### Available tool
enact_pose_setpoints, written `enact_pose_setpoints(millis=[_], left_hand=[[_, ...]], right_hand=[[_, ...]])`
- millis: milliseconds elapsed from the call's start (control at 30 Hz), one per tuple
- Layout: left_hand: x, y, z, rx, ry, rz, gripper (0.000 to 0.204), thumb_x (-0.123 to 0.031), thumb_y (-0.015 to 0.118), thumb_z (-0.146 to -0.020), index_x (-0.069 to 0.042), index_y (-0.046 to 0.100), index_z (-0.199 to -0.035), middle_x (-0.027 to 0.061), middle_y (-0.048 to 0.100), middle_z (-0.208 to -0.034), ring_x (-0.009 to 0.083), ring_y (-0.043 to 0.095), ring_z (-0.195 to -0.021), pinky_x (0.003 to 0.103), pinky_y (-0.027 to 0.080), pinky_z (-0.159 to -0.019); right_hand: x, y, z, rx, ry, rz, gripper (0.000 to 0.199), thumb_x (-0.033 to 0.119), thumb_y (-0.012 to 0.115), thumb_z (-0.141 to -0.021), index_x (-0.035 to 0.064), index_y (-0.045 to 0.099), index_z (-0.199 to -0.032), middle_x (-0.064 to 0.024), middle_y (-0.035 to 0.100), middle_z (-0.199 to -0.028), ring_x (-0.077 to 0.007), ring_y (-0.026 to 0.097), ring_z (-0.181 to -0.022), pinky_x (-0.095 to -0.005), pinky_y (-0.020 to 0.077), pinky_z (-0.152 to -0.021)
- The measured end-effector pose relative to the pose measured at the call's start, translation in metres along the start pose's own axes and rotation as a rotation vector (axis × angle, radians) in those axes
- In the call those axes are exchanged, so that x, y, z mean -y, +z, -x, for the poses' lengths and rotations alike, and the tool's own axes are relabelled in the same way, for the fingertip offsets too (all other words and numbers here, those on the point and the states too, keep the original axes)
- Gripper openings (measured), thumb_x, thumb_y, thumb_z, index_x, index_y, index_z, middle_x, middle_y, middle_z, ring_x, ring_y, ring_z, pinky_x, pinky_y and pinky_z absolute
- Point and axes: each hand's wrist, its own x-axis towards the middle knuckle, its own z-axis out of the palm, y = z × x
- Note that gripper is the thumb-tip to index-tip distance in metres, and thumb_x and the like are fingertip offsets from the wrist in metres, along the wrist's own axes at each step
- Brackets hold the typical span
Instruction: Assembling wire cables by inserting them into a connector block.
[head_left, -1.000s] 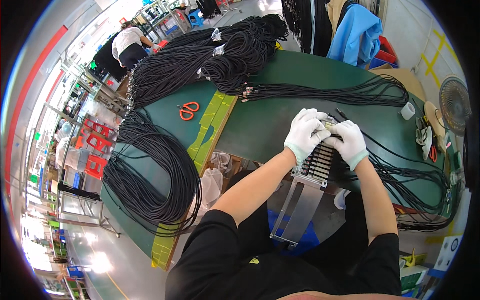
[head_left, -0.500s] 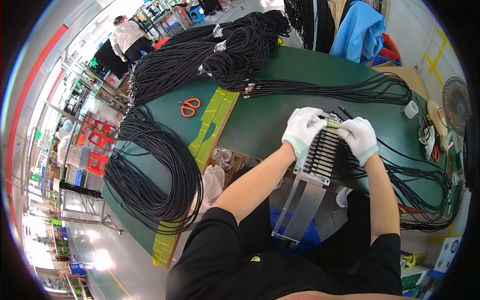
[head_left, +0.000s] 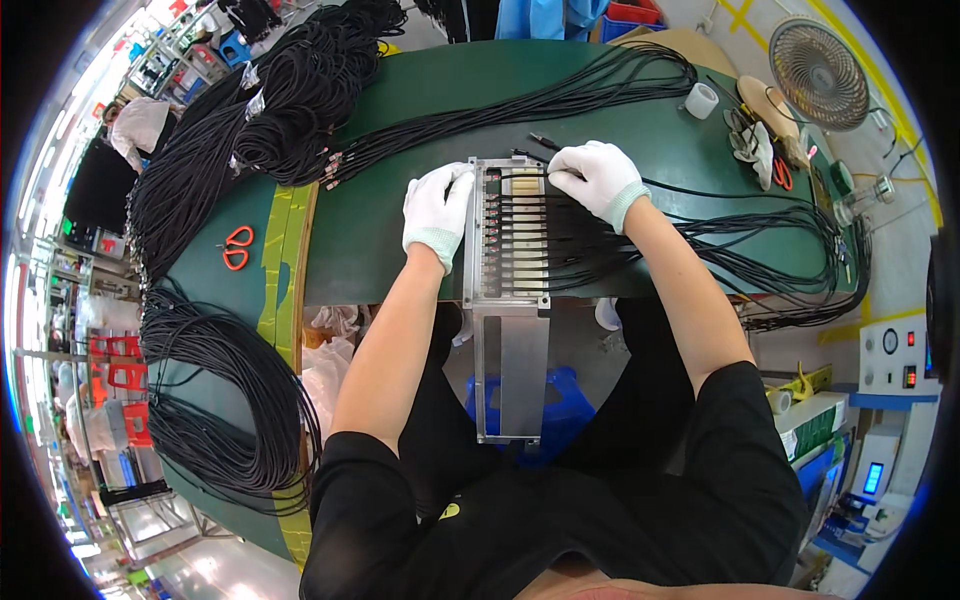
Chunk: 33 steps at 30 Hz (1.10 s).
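A silvery metal fixture (head_left: 541, 300) stands at the table's near edge, with a row of slots holding black cable ends side by side. My left hand (head_left: 438, 208), in a white glove, rests against its upper left side, fingers bent together on the edge. At the upper right corner my gloved right hand (head_left: 597, 180) pinches a black cable beside the top slots; its fingertips partly hide the grip. Pale blocks (head_left: 525, 187) fill the top of the row. Black cables (head_left: 690, 235) run rightward from the fixture, and loose cable ends (head_left: 543, 141) lie just beyond it.
Large black cable coils (head_left: 225, 375) cover the left, and a cable bundle (head_left: 500, 110) lies across the back of the green table (head_left: 420, 145). Orange-handled scissors (head_left: 237, 248) are at left. A white roll (head_left: 701, 100) and a fan (head_left: 820, 72) stand at right. A person (head_left: 140, 127) is far left.
The view has swung, so the table sits further left and straighter. My left hand has gone from the fixture's top to its left side; my right hand has drawn off to the right.
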Motion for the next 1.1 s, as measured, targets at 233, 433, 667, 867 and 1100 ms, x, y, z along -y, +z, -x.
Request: enact_pose_setpoints(millis=[233,433,667,867,1100], left_hand=[[-0.004,0.002,0.009,0.079,-0.006,-0.005,0.032,-0.035,0.046,-0.098,-0.016,0.069,-0.11,0.0033,0.068,-0.115,0.0234,0.058,-0.113,0.045,0.02,-0.115],[-0.008,0.009,0.005,0.105,0.096,-0.037,0.03,-0.039,0.051,-0.095,-0.024,0.068,-0.115,0.0114,0.058,-0.129,0.0296,0.05,-0.122,0.046,0.023,-0.113],[-0.042,0.003,0.016,0.208,0.323,-0.653,0.042,-0.056,0.055,-0.087,-0.035,0.066,-0.122,0.0175,0.04,-0.146,0.0375,0.031,-0.136,0.059,0.014,-0.113],[-0.034,0.029,0.02,0.152,0.356,-0.414,0.036,-0.053,0.056,-0.087,-0.034,0.069,-0.114,0.0114,0.044,-0.144,0.0363,0.027,-0.138,0.062,0.012,-0.114],[-0.03,0.007,0.009,-0.207,0.23,-0.03,0.02,-0.034,0.071,-0.082,-0.016,0.071,-0.091,0.0089,0.063,-0.121,0.0309,0.049,-0.123,0.052,0.025,-0.112]], right_hand=[[-0.001,0.006,0.005,0.06,-0.035,0.093,0.014,0.026,0.062,-0.085,0.0134,0.069,-0.084,-0.0061,0.067,-0.079,-0.0293,0.061,-0.081,-0.0405,0.0476,-0.075],[-0.001,0.011,0.0,0.029,-0.058,0.11,0.017,0.029,0.06,-0.086,0.0154,0.069,-0.082,-0.0066,0.068,-0.079,-0.03,0.062,-0.082,-0.0424,0.0487,-0.076],[0.004,0.013,-0.009,-0.098,-0.042,0.15,0.025,0.041,0.063,-0.083,0.0172,0.069,-0.087,-0.0081,0.065,-0.084,-0.0309,0.06,-0.087,-0.0428,0.0489,-0.077],[-0.028,0.01,0.0,-0.052,0.106,0.31,0.011,0.027,0.067,-0.078,0.016,0.066,-0.079,-0.0046,0.063,-0.082,-0.0288,0.059,-0.086,-0.0409,0.0484,-0.076],[0.001,-0.003,-0.005,-0.127,-0.202,-0.1,0.006,0.01,0.068,-0.074,0.0078,0.063,-0.077,-0.0082,0.062,-0.078,-0.0319,0.057,-0.083,-0.0407,0.0463,-0.076]])
